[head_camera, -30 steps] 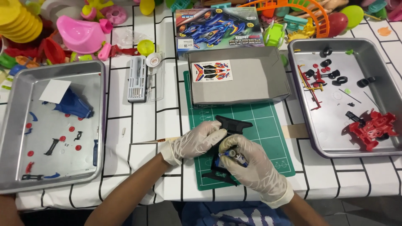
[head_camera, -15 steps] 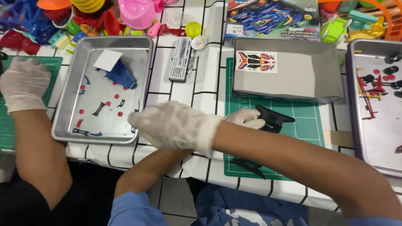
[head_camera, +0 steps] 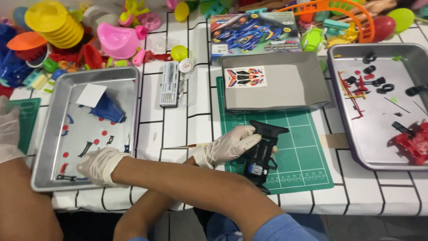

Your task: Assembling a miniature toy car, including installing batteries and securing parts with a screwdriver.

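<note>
Assembly looks to me partway through. The black chassis point(head_camera: 263, 151) lies on the green cutting mat point(head_camera: 303, 151) at about 5 o'clock from the middle of the bench point(head_camera: 196, 120). It has a small motor-like piece seated in it, but I see no wheels and no body on it.

My left hand point(head_camera: 232, 145), gloved, is closed around the chassis from its 9 o'clock side, with the fingers wrapped over the upper edge to pin it to the mat. My right hand point(head_camera: 100, 166), also gloved, crosses under that arm and rests low in the left tray point(head_camera: 42, 147), at 8 o'clock on the bench. Its fingers are curled down among the small black parts point(head_camera: 84, 149), and I cannot tell whether it has pinched anything.

I judge that plenty is left. The blue body shell point(head_camera: 106, 109) lies loose in the left tray at 12 o'clock from my right hand. The black tyres point(head_camera: 379, 82) and red parts point(head_camera: 412, 143) sit unused in the right tray point(head_camera: 356, 134), at 3 o'clock. The sticker sheet point(head_camera: 246, 76) lies whole on the grey box lid point(head_camera: 285, 89), just past the mat at 12 o'clock.

Another person's gloved hand point(head_camera: 9, 134) rests at the far 9 o'clock edge, well apart from mine.
</note>
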